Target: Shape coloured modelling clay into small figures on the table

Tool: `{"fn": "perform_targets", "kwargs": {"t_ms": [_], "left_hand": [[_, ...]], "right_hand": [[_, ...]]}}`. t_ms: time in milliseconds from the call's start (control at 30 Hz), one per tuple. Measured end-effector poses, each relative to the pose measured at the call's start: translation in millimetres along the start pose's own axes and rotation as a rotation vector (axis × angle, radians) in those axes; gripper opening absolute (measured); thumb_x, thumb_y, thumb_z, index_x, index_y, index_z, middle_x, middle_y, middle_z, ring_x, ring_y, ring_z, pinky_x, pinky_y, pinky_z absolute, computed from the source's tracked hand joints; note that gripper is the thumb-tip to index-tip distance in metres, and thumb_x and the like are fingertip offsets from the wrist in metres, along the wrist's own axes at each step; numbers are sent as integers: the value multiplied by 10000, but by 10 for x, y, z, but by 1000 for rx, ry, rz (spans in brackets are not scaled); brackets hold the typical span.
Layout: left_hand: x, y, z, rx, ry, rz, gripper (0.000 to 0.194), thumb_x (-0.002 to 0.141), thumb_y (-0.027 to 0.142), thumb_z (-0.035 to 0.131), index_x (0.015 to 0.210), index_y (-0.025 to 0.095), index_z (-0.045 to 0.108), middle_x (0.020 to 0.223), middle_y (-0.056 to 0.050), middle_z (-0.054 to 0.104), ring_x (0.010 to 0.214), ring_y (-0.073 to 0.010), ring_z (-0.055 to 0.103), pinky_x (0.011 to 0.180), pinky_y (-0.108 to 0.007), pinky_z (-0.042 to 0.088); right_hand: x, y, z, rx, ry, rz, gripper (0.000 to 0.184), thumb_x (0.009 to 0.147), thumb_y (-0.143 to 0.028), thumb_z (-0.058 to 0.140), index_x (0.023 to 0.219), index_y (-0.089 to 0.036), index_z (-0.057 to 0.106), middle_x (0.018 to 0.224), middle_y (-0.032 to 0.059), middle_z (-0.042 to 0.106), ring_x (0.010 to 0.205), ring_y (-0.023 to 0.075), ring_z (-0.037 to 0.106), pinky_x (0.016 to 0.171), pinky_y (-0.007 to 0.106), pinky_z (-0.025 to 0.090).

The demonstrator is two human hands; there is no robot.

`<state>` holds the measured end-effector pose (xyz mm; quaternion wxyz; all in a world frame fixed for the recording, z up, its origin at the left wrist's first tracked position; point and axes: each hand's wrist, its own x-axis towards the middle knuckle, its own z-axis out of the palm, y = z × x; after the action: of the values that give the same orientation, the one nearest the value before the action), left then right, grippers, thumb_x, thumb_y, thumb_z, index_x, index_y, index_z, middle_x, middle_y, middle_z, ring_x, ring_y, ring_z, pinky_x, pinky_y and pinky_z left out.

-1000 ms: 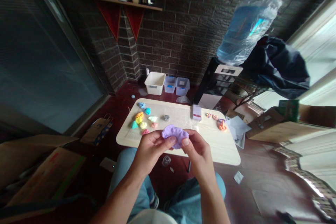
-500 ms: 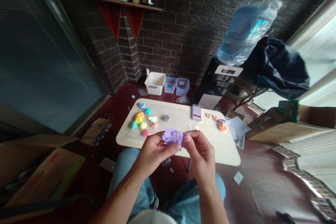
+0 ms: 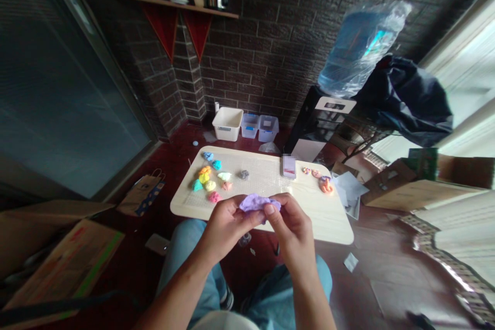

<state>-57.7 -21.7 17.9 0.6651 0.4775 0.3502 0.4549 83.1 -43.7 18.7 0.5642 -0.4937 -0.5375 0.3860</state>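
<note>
A flattened piece of purple modelling clay (image 3: 253,202) is held up over the table's near edge, pinched between both hands. My left hand (image 3: 228,224) grips its left side, thumb along the near face. On the right side, my right hand (image 3: 293,224) presses it with the thumb, fingers behind. Several lumps of coloured clay lie beyond on the left of the table, among them a pink lump (image 3: 214,196), a green lump (image 3: 197,185), a yellow lump (image 3: 203,177) and a grey lump (image 3: 244,174). Part of the purple clay is hidden by the thumbs.
The pale table (image 3: 328,221) carries a phone-like white item (image 3: 289,166) and an orange and purple clay shape (image 3: 326,184) on the right. Behind stand a white bin (image 3: 227,126), clear boxes (image 3: 259,128) and a water dispenser (image 3: 320,118). Cardboard boxes (image 3: 65,263) flank the floor.
The purple clay has tilted from facing me to a flatter, narrower view. Both thumbs have shifted over it, the right one moving out and then back inward. The lumps on the table stay put.
</note>
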Motion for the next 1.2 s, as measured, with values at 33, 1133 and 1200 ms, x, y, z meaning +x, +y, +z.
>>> {"fn": "perform_targets", "kwargs": {"t_ms": [33,1133,1200], "left_hand": [[-1,0,0,1,-19,-8,296,790,324,767,1037,163,739,1008,-68,772,972,-203,703,913,-290,528],[-5,100,-73,-270,53,4,234,815,403,720,871,186,788,800,-59,745,705,-156,631,666,-268,488],[-15,103,-76,-230,19,3,249,813,411,722,835,170,781,776,-57,736,696,-151,625,668,-263,483]], "right_hand": [[3,9,-3,-12,16,1,228,906,-404,624,801,-203,621,736,-12,572,713,140,511,658,264,413],[-42,-40,-50,113,-75,100,327,864,-459,657,679,-207,560,643,-28,492,661,148,478,648,272,379],[-46,-44,-50,75,-71,91,332,869,-463,650,679,-205,562,648,-24,495,657,146,467,639,271,376]]}}
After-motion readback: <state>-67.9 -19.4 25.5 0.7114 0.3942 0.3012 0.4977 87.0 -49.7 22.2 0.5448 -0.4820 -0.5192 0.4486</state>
